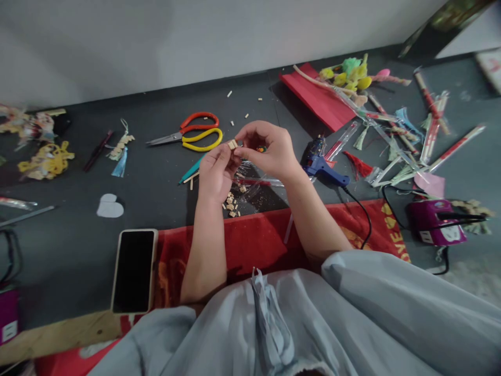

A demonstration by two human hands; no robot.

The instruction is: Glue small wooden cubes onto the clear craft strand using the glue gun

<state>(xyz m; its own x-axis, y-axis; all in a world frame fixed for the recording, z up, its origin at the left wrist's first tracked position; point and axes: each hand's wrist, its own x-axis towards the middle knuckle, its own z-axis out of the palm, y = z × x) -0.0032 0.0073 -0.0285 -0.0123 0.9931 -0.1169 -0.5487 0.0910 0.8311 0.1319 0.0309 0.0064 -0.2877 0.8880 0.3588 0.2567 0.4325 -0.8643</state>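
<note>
We hold a small wooden piece (233,144) in the air between our left hand (215,169) and our right hand (270,150), over the dark table (156,201). Our left thumb and fingers pinch it from the left; our right thumb and forefinger close on it from the right, so both hands are equally near. It is too small for us to be sure of its long axis. Loose wooden bits (230,200) lie below, on our own side.
</note>
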